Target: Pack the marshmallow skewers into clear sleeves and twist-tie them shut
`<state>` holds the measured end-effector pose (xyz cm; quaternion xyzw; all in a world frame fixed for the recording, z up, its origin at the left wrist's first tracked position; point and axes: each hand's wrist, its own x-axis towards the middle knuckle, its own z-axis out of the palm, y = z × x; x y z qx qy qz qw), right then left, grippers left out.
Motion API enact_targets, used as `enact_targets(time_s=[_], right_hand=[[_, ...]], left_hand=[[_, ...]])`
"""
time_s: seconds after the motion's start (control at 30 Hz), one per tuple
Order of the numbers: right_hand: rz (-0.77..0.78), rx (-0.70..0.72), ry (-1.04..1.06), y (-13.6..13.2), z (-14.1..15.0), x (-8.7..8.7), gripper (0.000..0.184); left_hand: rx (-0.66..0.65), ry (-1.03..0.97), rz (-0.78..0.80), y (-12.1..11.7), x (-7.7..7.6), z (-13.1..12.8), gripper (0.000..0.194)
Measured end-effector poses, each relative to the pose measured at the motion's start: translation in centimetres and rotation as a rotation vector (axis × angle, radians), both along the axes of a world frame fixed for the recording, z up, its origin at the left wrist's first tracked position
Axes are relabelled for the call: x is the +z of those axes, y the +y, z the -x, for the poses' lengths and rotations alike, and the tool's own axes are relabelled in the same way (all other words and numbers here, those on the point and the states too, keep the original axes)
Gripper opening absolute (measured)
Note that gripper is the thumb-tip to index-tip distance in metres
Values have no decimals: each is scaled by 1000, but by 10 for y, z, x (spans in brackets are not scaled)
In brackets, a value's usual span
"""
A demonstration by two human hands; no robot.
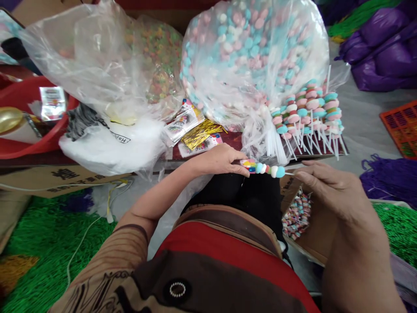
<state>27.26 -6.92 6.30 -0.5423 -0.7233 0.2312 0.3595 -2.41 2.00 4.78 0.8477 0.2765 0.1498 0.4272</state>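
A candy skewer (267,168) of blue, pink and white sweets on a thin white stick lies level between my hands. My left hand (219,160) pinches its multicoloured top end. My right hand (329,188) pinches the bare stick at the other end. Behind the skewer stands a big clear bag of pastel candies (254,56). A stack of finished skewers (309,119) rests to its right with the sticks pointing toward me.
Clear bag of colourful ring candies (153,56) at back left, a white bag (110,145) below it, a red basin (29,117) far left. Gold twist ties (198,134) and small printed wrappers (184,121) lie on the dark table. A cardboard box with wrapped sweets (296,215) sits by my right knee.
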Motion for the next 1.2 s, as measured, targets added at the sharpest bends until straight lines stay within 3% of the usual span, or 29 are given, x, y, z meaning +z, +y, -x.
enact_targets(time_s=[0.17, 0.27, 0.33, 0.43, 0.5, 0.57, 0.67, 0.7, 0.73, 0.77, 0.8, 0.87, 0.9, 0.97, 1.07, 1.2], right_hand=[[200, 29, -91, -1, 1, -4, 52], [357, -10, 34, -3, 11, -15, 55], [458, -109, 263, -3, 25, -25, 52], [453, -172, 697, 0, 51, -39, 47], [416, -166, 873, 5, 67, -44, 48], [384, -152, 969, 11, 77, -45, 50], [353, -128, 1065, 18, 83, -38, 51], [350, -119, 1087, 19, 84, -35, 51], [349, -110, 1102, 20, 84, -32, 51], [350, -100, 1111, 20, 83, -30, 51], [349, -93, 1113, 20, 83, -29, 51], [349, -89, 1100, 18, 83, -28, 50], [349, -94, 1087, 16, 84, -29, 49], [349, -117, 1059, 12, 85, -32, 46], [352, -176, 1059, 6, 90, -36, 38], [331, -246, 1100, 2, 105, -36, 31]], left_hand=[[16, 129, -357, -1, -3, -12, 28], [18, 99, -481, 6, -2, -20, 17], [48, 11, -508, 13, 8, -25, 3], [70, -146, -494, 20, 44, -33, 20], [33, -205, -499, 13, 73, -34, 25], [-50, -278, -499, -4, 92, -29, 21], [-41, -416, -518, -27, 87, -12, 10], [80, -557, -521, -29, 79, -7, 8], [232, -623, -472, -28, 70, -2, 12], [435, -628, -339, -24, 61, 0, 18], [546, -679, -162, -17, 54, 0, 30], [552, -858, 238, -2, 50, -6, 67], [510, -882, 337, 5, 53, -12, 77], [466, -920, 414, 14, 63, -26, 77], [522, -999, 478, 13, 73, -48, 57], [723, -1138, 473, -1, 59, -73, 38]])
